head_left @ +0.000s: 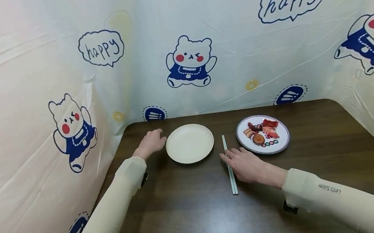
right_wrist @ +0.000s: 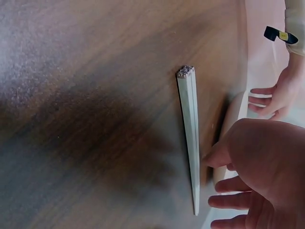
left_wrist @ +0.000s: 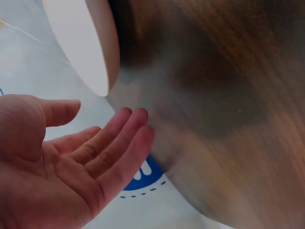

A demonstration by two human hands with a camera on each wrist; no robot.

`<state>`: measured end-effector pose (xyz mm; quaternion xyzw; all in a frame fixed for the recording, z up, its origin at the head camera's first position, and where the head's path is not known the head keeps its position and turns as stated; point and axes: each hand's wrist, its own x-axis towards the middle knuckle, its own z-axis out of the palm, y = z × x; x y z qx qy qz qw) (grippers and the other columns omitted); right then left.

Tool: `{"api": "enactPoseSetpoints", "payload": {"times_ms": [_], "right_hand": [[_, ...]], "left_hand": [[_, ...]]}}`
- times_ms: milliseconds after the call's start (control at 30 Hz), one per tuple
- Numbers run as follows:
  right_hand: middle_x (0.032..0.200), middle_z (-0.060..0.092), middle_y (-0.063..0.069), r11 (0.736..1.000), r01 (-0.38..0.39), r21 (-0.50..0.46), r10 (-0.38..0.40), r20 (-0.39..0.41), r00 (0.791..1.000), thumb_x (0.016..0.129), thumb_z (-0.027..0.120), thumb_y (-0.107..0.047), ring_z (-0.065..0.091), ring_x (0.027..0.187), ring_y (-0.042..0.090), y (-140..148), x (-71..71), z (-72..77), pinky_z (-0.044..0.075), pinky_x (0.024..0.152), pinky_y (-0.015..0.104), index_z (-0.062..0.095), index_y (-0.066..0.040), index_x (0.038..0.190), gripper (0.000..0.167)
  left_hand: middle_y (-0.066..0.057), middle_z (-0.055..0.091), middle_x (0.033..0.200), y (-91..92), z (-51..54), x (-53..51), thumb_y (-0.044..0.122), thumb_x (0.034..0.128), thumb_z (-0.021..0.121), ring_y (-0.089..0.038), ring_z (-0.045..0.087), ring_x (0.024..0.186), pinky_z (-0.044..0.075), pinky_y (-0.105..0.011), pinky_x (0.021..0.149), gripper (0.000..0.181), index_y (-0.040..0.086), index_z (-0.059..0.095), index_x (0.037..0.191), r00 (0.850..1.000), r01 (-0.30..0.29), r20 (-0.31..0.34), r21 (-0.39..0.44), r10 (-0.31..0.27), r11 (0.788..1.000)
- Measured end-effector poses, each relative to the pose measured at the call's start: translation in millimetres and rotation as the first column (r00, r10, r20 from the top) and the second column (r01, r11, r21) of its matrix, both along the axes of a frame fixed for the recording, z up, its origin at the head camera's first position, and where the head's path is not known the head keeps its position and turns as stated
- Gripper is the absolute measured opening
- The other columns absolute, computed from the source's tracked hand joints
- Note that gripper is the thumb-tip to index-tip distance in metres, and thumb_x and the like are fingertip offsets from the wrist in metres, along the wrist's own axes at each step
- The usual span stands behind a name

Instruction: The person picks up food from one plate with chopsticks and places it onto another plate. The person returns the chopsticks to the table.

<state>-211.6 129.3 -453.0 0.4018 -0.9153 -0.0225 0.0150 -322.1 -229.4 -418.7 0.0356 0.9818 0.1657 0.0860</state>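
A plain cream plate (head_left: 190, 143) lies on the table's far half. At its left edge is my left hand (head_left: 151, 141), fingers extended and loosely bent. The left wrist view shows this hand (left_wrist: 90, 162) palm visible, a gap between it and the plate's rim (left_wrist: 110, 47). A pair of pale chopsticks (head_left: 233, 184) lies side by side, pointing away from me, right of the plate. Over their middle hovers my right hand (head_left: 246, 163). In the right wrist view its thumb is close beside the chopsticks (right_wrist: 190, 119), the fingers spread and not gripping them.
Right of the chopsticks sits a white plate (head_left: 241, 137) with a blue rim, bearing red and brown food-like shapes, perhaps printed. The dark wooden table (head_left: 191, 216) meets a curtain (head_left: 146, 59) with cartoon bears at the back and sides.
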Motion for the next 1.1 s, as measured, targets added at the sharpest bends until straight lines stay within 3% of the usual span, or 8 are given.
{"api": "enactPoseSetpoints", "payload": {"times_ms": [200, 333, 433, 500, 767, 1100], "right_hand": [[0.138, 0.062, 0.026, 0.999, -0.018, 0.027, 0.018, 0.006, 1.0, 0.091, 0.077, -0.01, 0.063, 0.122, 0.041, 0, 1.6, -1.7, 0.055, 0.098, 0.061, 0.06, 0.002, 0.143, 0.056], [0.134, 0.063, 0.025, 0.999, -0.035, 0.028, 0.035, 0.011, 0.999, 0.089, 0.08, -0.008, 0.063, 0.12, 0.039, -1, 4.1, -2.3, 0.056, 0.097, 0.06, 0.061, 0.001, 0.141, 0.056], [0.131, 0.064, 0.022, 0.998, -0.056, 0.035, 0.056, -0.003, 0.998, 0.087, 0.082, -0.009, 0.064, 0.117, 0.037, -1, 5.8, -2.8, 0.057, 0.095, 0.06, 0.062, 0.0, 0.139, 0.056], [0.13, 0.065, 0.021, 0.996, -0.069, 0.048, 0.069, -0.012, 0.998, 0.087, 0.082, -0.009, 0.064, 0.116, 0.036, -2, 6.7, -2.6, 0.058, 0.094, 0.06, 0.063, -0.001, 0.138, 0.055], [0.137, 0.064, 0.021, 0.99, -0.069, 0.126, 0.066, 0.028, 0.997, 0.089, 0.083, -0.011, 0.063, 0.121, 0.035, -5, 6.2, -1.7, 0.058, 0.096, 0.059, 0.068, -0.006, 0.133, 0.046], [0.135, 0.065, 0.017, 0.982, -0.08, 0.172, 0.078, 0.015, 0.997, 0.088, 0.084, -0.014, 0.064, 0.119, 0.032, -6, 7.7, -1.6, 0.059, 0.092, 0.054, 0.071, -0.008, 0.127, 0.041]], "left_hand": [[-0.028, 0.055, 0.146, 1.2, -5.7, -2.5, 0.023, 0.1102, 0.052, -0.039, 0.061, 0.12, 0.051, -0.059, 0.108, 0.051, -0.004, 0.046, 0.153, 0.999, -0.004, 0.05, 0.039, 0.002, 0.999], [-0.025, 0.062, 0.13, 1.2, -9.2, -2.9, 0.024, 0.1104, 0.053, -0.034, 0.067, 0.1, 0.063, -0.049, 0.088, 0.052, -0.001, 0.044, 0.155, 0.994, -0.016, 0.11, 0.078, 0.008, 0.997], [-0.022, 0.065, 0.114, 1.8, -11.1, -2.4, 0.023, 0.1106, 0.054, -0.031, 0.069, 0.086, 0.065, -0.041, 0.07, 0.051, 0.0, 0.044, 0.155, 0.989, -0.023, 0.145, 0.102, 0.008, 0.995], [-0.02, 0.065, 0.109, 2.6, -12.0, -1.8, 0.022, 0.1105, 0.054, -0.03, 0.069, 0.082, 0.064, -0.039, 0.066, 0.05, -0.001, 0.045, 0.154, 0.989, -0.017, 0.148, 0.106, 0.001, 0.994], [-0.019, 0.065, 0.103, 6.1, -11.7, 2.5, 0.019, 0.1104, 0.054, -0.029, 0.069, 0.079, 0.065, -0.041, 0.068, 0.049, -0.002, 0.045, 0.154, 0.988, -0.007, 0.154, 0.109, -0.01, 0.994], [-0.016, 0.066, 0.092, 6.2, -16.6, 0.9, 0.016, 0.1092, 0.053, -0.026, 0.069, 0.072, 0.064, -0.04, 0.064, 0.05, -0.004, 0.044, 0.154, 0.987, 0.006, 0.159, 0.1, -0.021, 0.995]]}}
